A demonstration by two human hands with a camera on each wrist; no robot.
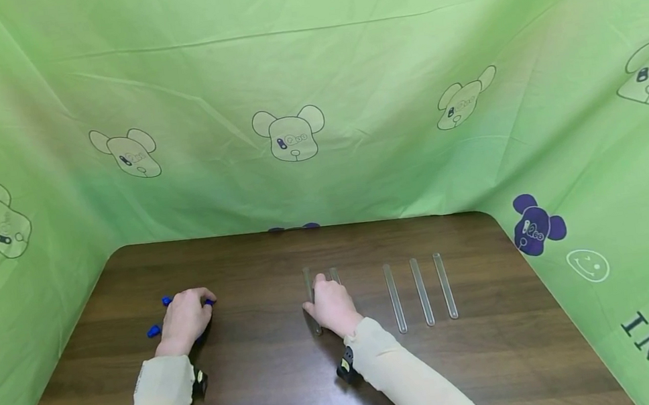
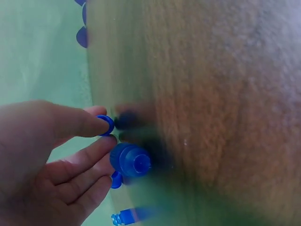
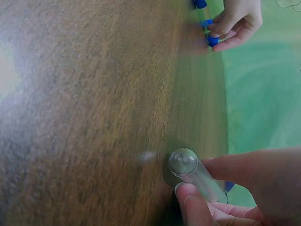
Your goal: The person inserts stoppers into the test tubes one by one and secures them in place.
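Note:
My left hand (image 1: 183, 320) is at the left of the table, its thumb and finger pinching a small blue test tube stopper (image 2: 109, 125). Close beside the fingers in the left wrist view stands a larger-looking blue stopper (image 2: 134, 161), with another stopper (image 2: 116, 181) partly behind it. My right hand (image 1: 332, 306) reaches down at mid-table. Its thumb and a fingertip lie on either side of a clear test tube (image 3: 188, 167), gripping it with the rounded end towards the wrist camera. A second tube (image 1: 335, 274) is mostly hidden under this hand.
Three more clear tubes (image 1: 422, 292) lie apart on the dark wooden table (image 1: 274, 384), right of my right hand. Loose blue stoppers (image 1: 154, 331) lie left of my left hand. A green printed cloth (image 1: 282, 59) hangs behind the table and along both sides.

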